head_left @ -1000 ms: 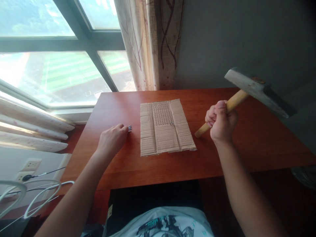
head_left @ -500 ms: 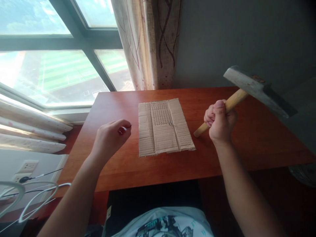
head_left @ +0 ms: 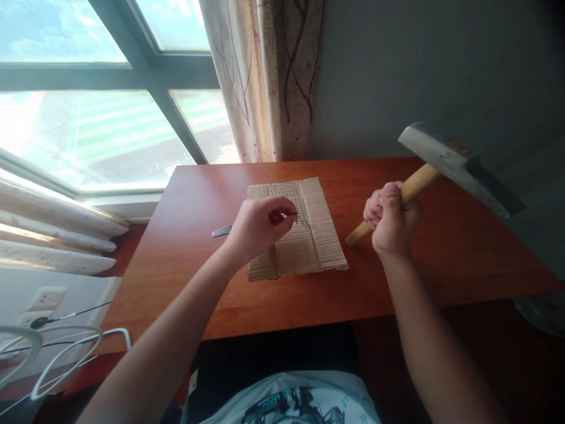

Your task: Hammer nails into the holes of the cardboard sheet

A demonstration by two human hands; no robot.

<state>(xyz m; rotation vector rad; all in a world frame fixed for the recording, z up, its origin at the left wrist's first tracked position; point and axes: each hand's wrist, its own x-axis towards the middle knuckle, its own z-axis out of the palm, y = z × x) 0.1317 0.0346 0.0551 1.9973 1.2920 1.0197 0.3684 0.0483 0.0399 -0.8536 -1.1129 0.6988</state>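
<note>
A hammer (head_left: 421,180) is gripped mid-handle by the right hand (head_left: 394,215), presumably for control, at three o'clock from dotted cardboard (head_left: 296,253); over the cardboard, the left hand (head_left: 260,224) is pinched closed, contents indiscernible. Slim metal pieces (head_left: 220,231) are laid at nine o'clock, seemingly for easy reach.

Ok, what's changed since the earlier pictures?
The left hand has moved right from the row of thin grey metal nails to over the dotted brown cardboard sheet, thumb and forefinger close together; any held nail is too small to make out. The right hand still grips the raised wooden-handled grey metal hammer; row and sheet stay put.
</note>
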